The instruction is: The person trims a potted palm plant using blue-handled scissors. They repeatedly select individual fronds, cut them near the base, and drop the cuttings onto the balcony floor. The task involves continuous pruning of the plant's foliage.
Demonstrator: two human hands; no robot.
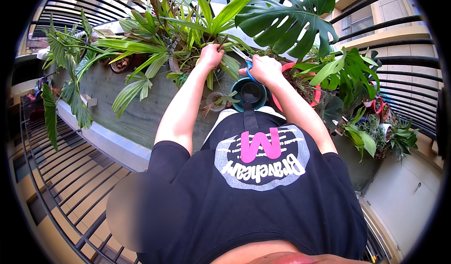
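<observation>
My left hand (211, 57) is closed around a dry brown leaf stem (222, 43) among the leaves of a potted palm-like plant (211, 21). To its right, my right hand (266, 68) grips a pair of scissors (249, 70) with blue handles. The blades point up and left toward the stem and lie close to green leaves; whether they touch anything is unclear. Below the scissors stands a teal bucket (238, 100) with a dark round interior. A small pot (215, 101) with some withered leaves sits left of the bucket.
A large monstera leaf (290, 15) overhangs at upper right. Beside my right forearm is a red-rimmed planter (317, 94) with soil. Black metal railings (405, 59) curve around the balcony. More potted plants (380, 133) stand at right, and long drooping leaves (72, 98) hang at left.
</observation>
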